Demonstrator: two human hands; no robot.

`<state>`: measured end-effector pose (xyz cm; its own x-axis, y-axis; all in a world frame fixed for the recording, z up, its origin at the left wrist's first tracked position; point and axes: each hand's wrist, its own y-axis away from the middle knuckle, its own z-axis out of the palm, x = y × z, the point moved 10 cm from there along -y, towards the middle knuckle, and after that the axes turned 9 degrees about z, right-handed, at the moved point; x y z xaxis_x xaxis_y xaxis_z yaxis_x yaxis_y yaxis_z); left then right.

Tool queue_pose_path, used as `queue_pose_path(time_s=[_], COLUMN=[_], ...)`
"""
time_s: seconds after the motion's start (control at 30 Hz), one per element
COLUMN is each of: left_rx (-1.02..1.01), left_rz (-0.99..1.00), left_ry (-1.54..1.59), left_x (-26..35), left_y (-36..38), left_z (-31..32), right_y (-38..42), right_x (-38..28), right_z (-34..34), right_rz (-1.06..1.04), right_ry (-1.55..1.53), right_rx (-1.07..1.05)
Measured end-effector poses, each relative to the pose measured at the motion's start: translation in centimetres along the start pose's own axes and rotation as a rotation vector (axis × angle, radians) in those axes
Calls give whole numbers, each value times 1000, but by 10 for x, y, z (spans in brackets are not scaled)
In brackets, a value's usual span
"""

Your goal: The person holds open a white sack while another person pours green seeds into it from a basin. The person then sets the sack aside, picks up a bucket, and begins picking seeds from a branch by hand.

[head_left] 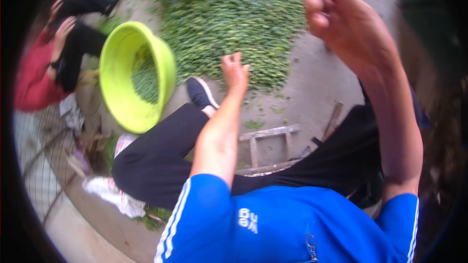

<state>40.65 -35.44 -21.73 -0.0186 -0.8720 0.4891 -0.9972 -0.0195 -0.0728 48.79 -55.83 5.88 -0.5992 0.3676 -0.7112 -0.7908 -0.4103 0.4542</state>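
Left hand [235, 72] open-fingered and empty, right hand [336, 17] loosely curled, holding nothing visible, both raised near the heap of small green pods [229, 14] beyond the lime basin [168, 63]; pods likely light, loose, best scooped in handfuls.

Blue short-sleeved shirt [282, 229] (white stripes down the sleeves), black trousers [161, 156], dark shoe [200, 92].

An outdoor farmyard: bare concrete ground [317, 83] spread with a heap of green pods [229, 14], a plastic basin [122, 78], a wire fence [39, 165].
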Motion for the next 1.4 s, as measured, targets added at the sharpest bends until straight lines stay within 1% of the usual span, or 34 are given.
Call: queue_pose_path(time_s=[0.03, 0.07, 0.13, 0.17, 0.27, 0.33, 0.4, 0.43, 0.5, 0.53, 0.57, 0.63, 0.67, 0.7, 0.77, 0.83, 0.87, 0.9, 0.97, 1.03, 1.07, 1.1, 1.13, 1.17, 1.23, 1.27, 1.3, 1.37, 1.4], left_rx=[-31, -32, -73, -94, -75, -98, -111, -100, -40, 19, -228, -55, -29, -16, 11, 126, 86, 105, 134, 203, 178, 224, 274, 258, 447, 425, 415, 574, 613], left_rz=[-42, -49, -88, -127, -156, -188, -243, -247, -325, -368, -802, -1002, -1029, -1011, -911, -812, -668, -581, -465, -216, -199, -127, -58, -51, 77, 37, 37, 146, 143], left_ry=[-3, -24, -2, 19, 90, 109, 141, 141, 203, 285, 697, 1279, 1446, 1542, 1685, 1849, 1920, 1948, 1988, 1913, 1922, 1817, 1708, 1708, 1502, 1546, 1541, 1536, 1567], left_x=[-5, -7, -14, -18, -23, -29, -38, -43, -66, -70, -88, -81, -76, -70, -58, -41, -14, 10, 62, 108, 129, 143, 156, 171, 190, 201, 209, 216, 216], left_y=[0, 0, 1, 2, 8, 17, 26, 28, 36, 38, 60, 70, 67, 61, 41, 14, -3, -14, -32, -40, -38, -36, -34, -33, -27, -25, -25, -23, -23], left_z=[3, 3, 6, 8, 6, 9, 14, 17, 24, 16, 52, 53, 44, 32, 7, -21, -50, -78, -131, -179, -186, -199, -212, -215, -244, -250, -254, -277, -281], right_y=[1, 1, 0, -1, -6, -9, -12, -14, -21, -22, -24, -31, -33, -35, -41, -52, -54, -52, -44, -44, -40, -36, -44, -35, -23, -19, -19, -12, -6], right_x=[-1, -2, -1, -1, 4, 10, 19, 22, 34, 39, 43, 58, 64, 71, 88, 110, 117, 123, 136, 141, 135, 128, 124, 112, 99, 97, 96, 75, 68], right_z=[4, 5, 13, 14, 17, 19, 18, 20, 18, 20, 22, 24, 24, 23, 16, 2, -4, -6, 4, 25, 38, 52, 58, 65, 72, 74, 71, 86, 88], right_rz=[-17, -21, -10, -4, 8, 19, 51, 50, 100, 108, 100, 146, 158, 166, 197, 239, 233, 226, 220, 217, 200, 185, 134, 103, 89, 116, 112, 82, 51], right_ry=[-39, -23, -20, -18, 8, 22, 26, 34, 56, 65, 66, 86, 80, 92, 130, 153, 145, 138, -60, -334, -430, -525, -659, -745, -815, -817, -828, -938, -917], right_rx=[-85, -75, -121, -121, -120, -125, -94, -103, -60, -34, -39, -59, -38, -49, 17, 106, 178, 253, 251, 111, 52, -13, -122, -88, -72, -146, -145, -269, -274])
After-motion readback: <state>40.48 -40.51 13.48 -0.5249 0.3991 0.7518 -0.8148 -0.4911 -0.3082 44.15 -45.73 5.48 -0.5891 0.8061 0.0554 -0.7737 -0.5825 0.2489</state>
